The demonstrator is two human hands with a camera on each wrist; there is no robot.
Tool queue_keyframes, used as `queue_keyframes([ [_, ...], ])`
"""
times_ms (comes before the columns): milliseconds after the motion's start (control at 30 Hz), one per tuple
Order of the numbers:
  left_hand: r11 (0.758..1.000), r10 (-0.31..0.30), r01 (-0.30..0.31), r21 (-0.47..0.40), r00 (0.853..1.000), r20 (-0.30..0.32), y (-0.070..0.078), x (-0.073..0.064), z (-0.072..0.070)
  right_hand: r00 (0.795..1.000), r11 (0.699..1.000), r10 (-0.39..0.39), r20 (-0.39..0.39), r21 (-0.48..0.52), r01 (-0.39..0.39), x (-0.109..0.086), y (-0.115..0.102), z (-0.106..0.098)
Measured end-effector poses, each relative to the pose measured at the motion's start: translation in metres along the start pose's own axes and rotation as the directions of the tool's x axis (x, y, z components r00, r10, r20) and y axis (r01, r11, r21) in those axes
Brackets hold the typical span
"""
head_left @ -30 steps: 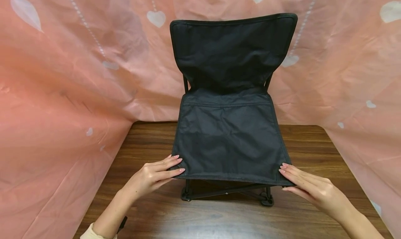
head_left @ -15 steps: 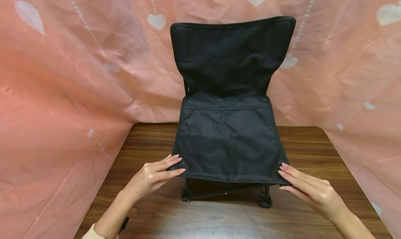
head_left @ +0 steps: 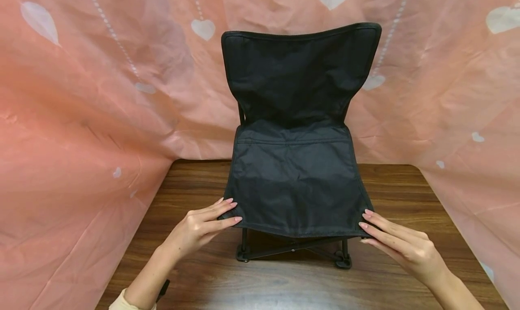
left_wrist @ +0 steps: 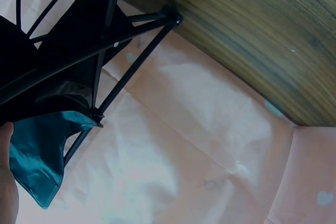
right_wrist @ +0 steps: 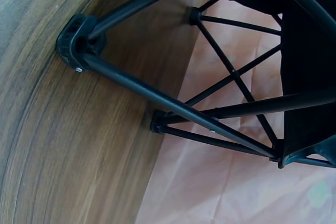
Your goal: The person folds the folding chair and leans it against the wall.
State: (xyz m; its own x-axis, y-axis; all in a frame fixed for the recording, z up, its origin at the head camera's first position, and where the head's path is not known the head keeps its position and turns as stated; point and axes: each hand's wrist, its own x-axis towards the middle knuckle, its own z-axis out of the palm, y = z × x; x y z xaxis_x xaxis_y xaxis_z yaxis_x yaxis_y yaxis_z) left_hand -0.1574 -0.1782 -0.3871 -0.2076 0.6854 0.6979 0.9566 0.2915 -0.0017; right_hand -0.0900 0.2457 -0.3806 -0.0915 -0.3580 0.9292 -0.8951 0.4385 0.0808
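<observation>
A black folding chair [head_left: 292, 174] stands unfolded on the wooden surface, its fabric backrest [head_left: 300, 75] upright at the back. My left hand [head_left: 197, 226] holds the left front corner of the seat, fingers lying on top; its thumb is hidden in the head view. At the right front corner my right hand [head_left: 406, 247] grips the fabric, fingers above and thumb under the edge. Between the hands the front edge sags a little. Crossed black legs [left_wrist: 131, 74] show from below in the left wrist view. A plastic foot [right_wrist: 79, 43] meets the wood in the right wrist view.
Pink cloth [head_left: 81, 120] with white hearts hangs behind the chair and on both sides. Wood-grain tabletop [head_left: 268, 287] lies under the chair and in front of it. A small black item [head_left: 163, 289] shows by the left forearm.
My hands have drawn slightly closer together, the right one shifting left. The front edge of the seat bows down more, and the right front foot has moved slightly inward. Both grips stay on the corners.
</observation>
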Motion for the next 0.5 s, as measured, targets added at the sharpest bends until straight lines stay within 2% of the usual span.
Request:
queue_keyframes([
  [267, 0.999, -0.033, 0.033, 0.013, 0.999, 0.027, 0.0004, 0.0024, -0.0022, 1.0, 1.0, -0.005, -0.017, -0.005, 0.005, 0.0027, 0.0005, 0.0018],
  [500, 1.0, -0.002, 0.002, 0.019, 1.0, -0.009, 0.0009, 0.01, -0.0045, 0.999, 1.0, -0.008, -0.044, -0.017, 0.008, 0.0081, 0.0003, 0.004],
])
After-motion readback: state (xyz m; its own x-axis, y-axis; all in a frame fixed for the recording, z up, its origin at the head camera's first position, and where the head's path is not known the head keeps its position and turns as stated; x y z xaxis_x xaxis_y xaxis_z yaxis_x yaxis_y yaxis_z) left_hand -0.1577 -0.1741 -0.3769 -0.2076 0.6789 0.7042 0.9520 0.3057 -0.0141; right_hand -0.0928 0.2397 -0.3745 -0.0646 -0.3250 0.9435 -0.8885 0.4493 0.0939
